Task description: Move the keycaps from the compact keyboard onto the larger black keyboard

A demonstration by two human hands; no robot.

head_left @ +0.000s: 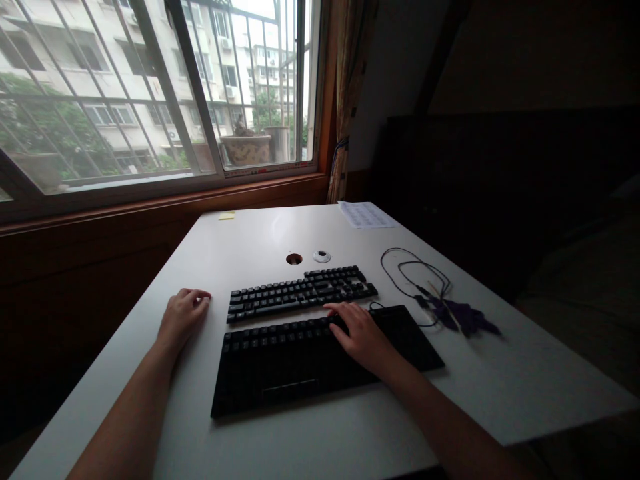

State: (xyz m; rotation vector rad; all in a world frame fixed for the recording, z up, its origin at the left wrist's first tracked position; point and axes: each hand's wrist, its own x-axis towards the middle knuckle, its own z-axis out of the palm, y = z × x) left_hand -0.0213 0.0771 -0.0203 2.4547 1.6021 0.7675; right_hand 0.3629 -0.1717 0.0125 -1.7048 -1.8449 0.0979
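A black keyboard [295, 373] lies on the white table, with keycaps fitted along its upper rows on the left and its lower part bare. My right hand [363, 337] is over the upper edge of this keyboard, index finger and thumb curved around a dark keycap [334, 319] at the end of the row; the fingers partly hide it. Just beyond the keyboard, loose black keycaps [285, 297] are laid out in keyboard order. My left hand [186, 313] rests on the table left of the keycaps, fingers loosely bent and holding nothing.
Right of the keyboard lie a looped black cable [400, 250] and a dark purple cloth-like item [463, 317] with a thin stick. Farther back are a cable hole [294, 259], its white round cover [322, 256], printed paper [367, 215] and a yellow note [227, 215]. A barred window stands behind.
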